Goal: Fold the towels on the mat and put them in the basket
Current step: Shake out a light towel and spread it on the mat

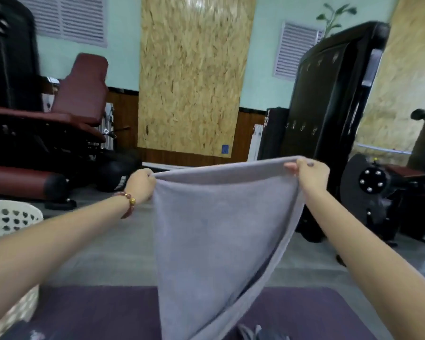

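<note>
A pale lilac-grey towel [214, 231] hangs in the air in front of me, stretched along its top edge. My left hand [140, 185] grips its top left corner and my right hand [309, 174] pinches the top right corner. The towel narrows downward and its lower end reaches the purple mat [96, 312] at the bottom of the view. A white perforated basket [9, 218] stands at the far left, beside my left forearm. More grey fabric [258, 333] lies on the mat at the bottom edge, mostly cut off.
Grey floor [123, 251] stretches beyond the mat. A dark red padded bench [35, 177] and black equipment stand at the left. A black machine with a round bolted part [371, 180] and a dark cabinet [329, 94] stand at the right.
</note>
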A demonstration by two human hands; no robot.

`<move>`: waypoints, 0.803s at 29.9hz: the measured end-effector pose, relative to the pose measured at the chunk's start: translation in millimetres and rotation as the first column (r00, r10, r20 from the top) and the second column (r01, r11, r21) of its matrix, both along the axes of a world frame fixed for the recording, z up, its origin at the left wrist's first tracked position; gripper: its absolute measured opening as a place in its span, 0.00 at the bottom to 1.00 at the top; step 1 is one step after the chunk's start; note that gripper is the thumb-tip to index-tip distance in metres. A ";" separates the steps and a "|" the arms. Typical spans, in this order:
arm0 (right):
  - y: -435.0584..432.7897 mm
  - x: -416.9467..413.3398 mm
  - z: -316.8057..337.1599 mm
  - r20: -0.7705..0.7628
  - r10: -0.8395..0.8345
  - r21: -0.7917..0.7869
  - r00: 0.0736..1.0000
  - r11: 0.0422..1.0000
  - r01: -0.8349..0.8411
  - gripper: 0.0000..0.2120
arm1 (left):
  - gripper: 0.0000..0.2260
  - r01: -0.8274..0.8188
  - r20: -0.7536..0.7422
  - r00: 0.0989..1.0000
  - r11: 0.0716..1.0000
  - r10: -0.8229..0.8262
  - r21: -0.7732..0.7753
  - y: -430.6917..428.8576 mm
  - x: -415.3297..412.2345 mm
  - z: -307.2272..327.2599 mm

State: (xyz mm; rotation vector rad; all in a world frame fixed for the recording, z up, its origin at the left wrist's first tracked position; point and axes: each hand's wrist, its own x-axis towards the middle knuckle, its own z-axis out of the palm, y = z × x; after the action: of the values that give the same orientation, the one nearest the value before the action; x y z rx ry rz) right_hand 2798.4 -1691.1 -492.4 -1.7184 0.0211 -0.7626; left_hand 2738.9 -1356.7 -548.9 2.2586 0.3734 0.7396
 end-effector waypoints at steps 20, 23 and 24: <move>4.8 57.4 169.8 0.408 0.282 -0.174 0.869 0.958 -0.229 0.19 | 0.12 -0.194 0.550 0.832 0.969 0.079 0.153 -9.4 21.6 267.8; 7.2 50.4 173.4 0.443 0.252 -0.182 0.861 0.965 -0.189 0.23 | 0.12 -0.204 0.629 0.775 0.965 0.057 0.164 -4.3 21.0 269.4; 8.9 46.0 176.4 0.448 0.257 -0.171 0.856 0.965 -0.201 0.23 | 0.13 -0.202 0.658 0.751 0.965 0.045 0.165 -4.1 20.4 269.9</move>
State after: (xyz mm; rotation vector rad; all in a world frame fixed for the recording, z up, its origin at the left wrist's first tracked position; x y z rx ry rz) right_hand 2844.4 -1682.1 -316.0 -1.5694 -0.5653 -0.9943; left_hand 2759.3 -1360.8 -279.0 2.0133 0.0961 1.6479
